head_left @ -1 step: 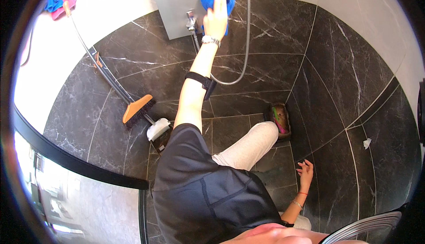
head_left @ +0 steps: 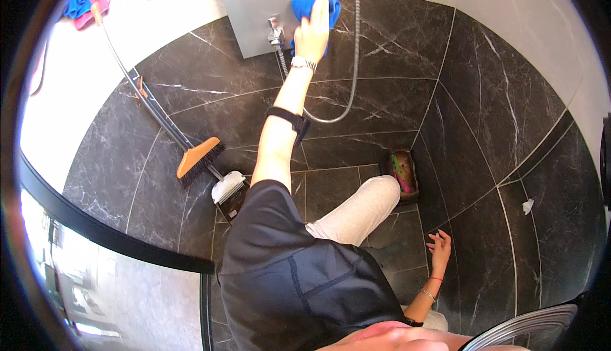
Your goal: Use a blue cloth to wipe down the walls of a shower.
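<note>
My left arm reaches up toward the grey metal shower panel [head_left: 245,14] on the wall. In my left hand [head_left: 312,39] is a blue cloth [head_left: 305,2], pressed against the panel's right part with the fingers lying over it. Part of the cloth hangs below the hand. A chrome fitting [head_left: 275,35] with a hose sits just left of that hand. My right hand [head_left: 440,246] is low on the right, near the dark tiled wall; its fingers are loosely bent and apart, and nothing shows in it.
A metal shower hose [head_left: 356,52] loops beside my left arm. On the left lean an orange-headed broom [head_left: 197,159] and a white-headed brush [head_left: 228,187]. A brown tray [head_left: 412,189] stands in the corner by my knee. A black-framed edge [head_left: 114,236] curves along the left.
My left hand and the blue cloth have shifted slightly right and down on the panel. My right hand has stayed where it was.
</note>
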The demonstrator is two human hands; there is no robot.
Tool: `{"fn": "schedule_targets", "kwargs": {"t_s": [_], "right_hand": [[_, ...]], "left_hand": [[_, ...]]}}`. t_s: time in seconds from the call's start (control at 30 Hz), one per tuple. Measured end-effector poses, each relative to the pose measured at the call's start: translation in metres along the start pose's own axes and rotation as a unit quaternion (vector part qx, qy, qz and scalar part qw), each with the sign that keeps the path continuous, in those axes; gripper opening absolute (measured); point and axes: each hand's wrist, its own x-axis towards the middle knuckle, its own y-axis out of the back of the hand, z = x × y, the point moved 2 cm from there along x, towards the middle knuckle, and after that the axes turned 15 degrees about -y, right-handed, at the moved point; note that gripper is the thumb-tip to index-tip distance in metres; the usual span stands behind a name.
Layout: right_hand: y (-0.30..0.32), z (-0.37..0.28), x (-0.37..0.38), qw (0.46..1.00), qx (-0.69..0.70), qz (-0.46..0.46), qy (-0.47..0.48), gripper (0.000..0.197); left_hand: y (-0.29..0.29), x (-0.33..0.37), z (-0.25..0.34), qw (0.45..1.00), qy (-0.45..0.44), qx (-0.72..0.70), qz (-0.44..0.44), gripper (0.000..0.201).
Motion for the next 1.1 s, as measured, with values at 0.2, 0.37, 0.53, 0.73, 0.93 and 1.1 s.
{"fn": "schedule_targets", "kwargs": {"t_s": [0.2, 0.37, 0.53, 0.73, 0.93, 1.1], "right_hand": [[0.000, -0.002, -0.011, 1.000, 0.003, -0.007, -0.017, 0.032], [0.001, -0.006, -0.005, 1.000, 0.011, -0.012, -0.001, 0.032], [0.006, -0.008, -0.007, 1.000, 0.020, 0.010, 0.006, 0.028], [0.003, 0.002, 0.001, 0.999, 0.037, -0.028, -0.016, 0.030], [-0.027, -0.040, -0.029, 0.938, 0.228, -0.260, -0.029, 0.055], [-0.038, 0.019, -0.020, 0.826, 0.389, -0.409, 0.010, 0.075]], "left_hand": [[0.004, -0.066, 0.032, 0.992, -0.086, 0.040, -0.080, 0.059], [0.011, -0.081, 0.047, 0.985, -0.095, 0.033, -0.140, 0.059], [0.038, -0.067, 0.061, 0.942, 0.075, -0.295, -0.139, 0.047], [0.081, -0.056, 0.114, 0.826, 0.087, -0.550, -0.087, 0.033], [0.150, -0.060, 0.213, 0.370, 0.153, -0.855, -0.329, 0.044], [0.190, -0.104, 0.313, 0.323, -0.064, -0.902, -0.279, 0.048]]}}
